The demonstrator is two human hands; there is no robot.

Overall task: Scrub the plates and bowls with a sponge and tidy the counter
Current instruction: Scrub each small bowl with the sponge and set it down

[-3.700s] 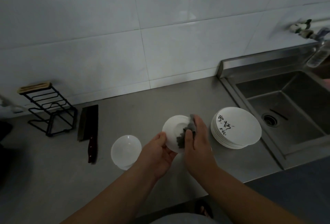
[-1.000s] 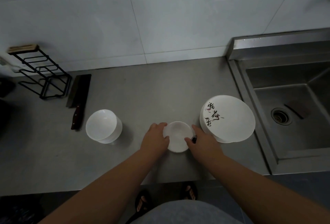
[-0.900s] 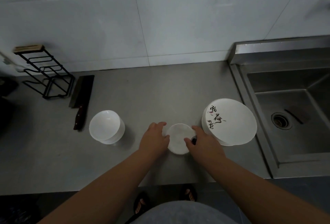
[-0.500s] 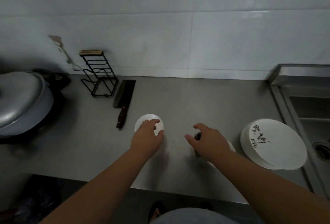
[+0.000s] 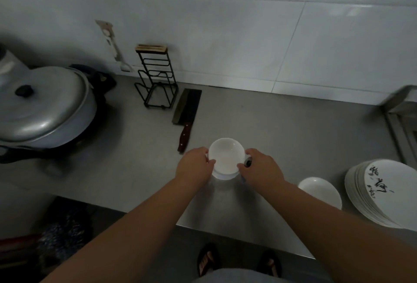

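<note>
A small stack of white bowls [image 5: 226, 158] stands on the steel counter [image 5: 282, 129] in the middle. My left hand [image 5: 195, 166] grips the top bowl's left rim. My right hand [image 5: 261, 170] is at its right rim, thumb and fingertip against the bowl, with a dark sponge [image 5: 248, 162] tucked in its curled fingers. A single white bowl [image 5: 320, 191] sits on the counter to the right. Beside it, at the right edge, is a stack of white plates [image 5: 383, 194] with black brush writing on top.
A cleaver [image 5: 186, 113] lies just behind the bowls, next to a black wire rack [image 5: 156, 84] at the wall. A big lidded metal pot [image 5: 42, 106] fills the left. The sink's corner [image 5: 404, 111] shows at far right. The counter's front edge runs just below my hands.
My right hand left the single bowl by the plates and moved left to the bowl stack, where my left hand was; both hands now hold the top bowl. The view has swung left.
</note>
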